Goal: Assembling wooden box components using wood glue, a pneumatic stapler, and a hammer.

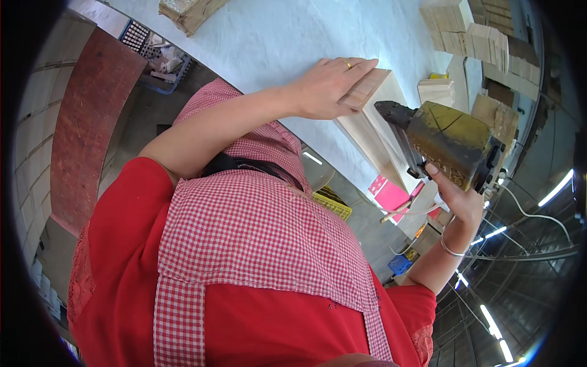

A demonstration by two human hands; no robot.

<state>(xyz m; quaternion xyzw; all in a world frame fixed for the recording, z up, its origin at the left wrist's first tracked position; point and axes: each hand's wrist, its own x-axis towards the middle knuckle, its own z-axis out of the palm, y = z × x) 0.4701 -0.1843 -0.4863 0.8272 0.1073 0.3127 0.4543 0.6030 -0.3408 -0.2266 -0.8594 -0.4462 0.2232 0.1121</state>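
Head view, single entry.

Hands: left hand is holding the near-left end of a wooden box, fingers lying across the end panel. Right hand is gripping a worn yellow-and-black nailer; the thumb is showing on its side, the other fingers are staying out of sight.

Position: the wooden box is lying on a pale tabletop, close to the person's side of it. The nailer's nose is overlapping the box's right rim; whether it is touching, the view is not telling.

Edges and room: the front edge of the tabletop is running diagonally from upper left to lower right, a narrow strip showing between it and the box. Bare surface is stretching left of and beyond the left hand.

Surroundings: a rough wood block is sitting at the top edge of the view. Stacked wood pieces are lining the right side, limiting room beyond the nailer. A pink item is resting past the box's lower end. A white hose is running below the nailer. Under the tabletop, a yellow crate is standing; at left, a reddish-brown board.
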